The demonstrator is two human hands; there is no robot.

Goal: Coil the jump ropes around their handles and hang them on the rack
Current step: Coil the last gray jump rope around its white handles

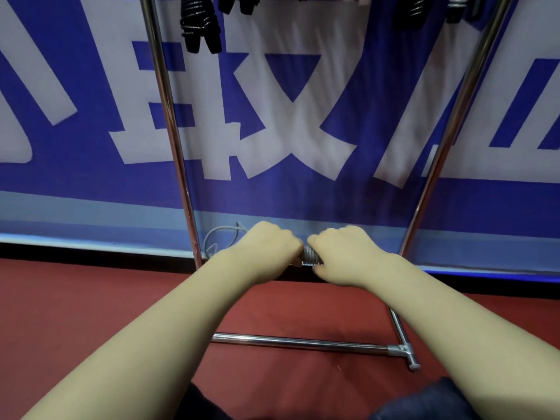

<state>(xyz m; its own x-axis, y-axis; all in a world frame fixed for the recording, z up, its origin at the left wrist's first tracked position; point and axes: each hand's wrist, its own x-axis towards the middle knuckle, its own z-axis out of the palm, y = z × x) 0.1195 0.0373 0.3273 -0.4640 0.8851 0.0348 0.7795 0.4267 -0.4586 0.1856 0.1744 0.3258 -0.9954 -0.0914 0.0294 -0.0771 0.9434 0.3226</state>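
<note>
A grey jump rope (pixel 311 256) is wound in tight coils around its handles, and both my hands hold it low in front of the rack. My left hand (pixel 266 248) grips the left end, and my right hand (pixel 342 253) grips the right end, its fingers curled over the coils. A loose grey length of the rope (pixel 218 234) loops out to the left behind my left hand. Most of the handles are hidden by my fingers. The chrome rack (pixel 169 116) stands in front of me, with black coiled jump ropes (pixel 198 22) hanging from its top.
The rack's right upright (pixel 454 122) leans outward; its floor bar (pixel 303 343) and T-joint foot (pixel 404 351) lie on the red floor (pixel 91 298) near my knees. A blue-and-white banner (pixel 272 101) covers the wall behind. More black ropes (pixel 412 10) hang at top right.
</note>
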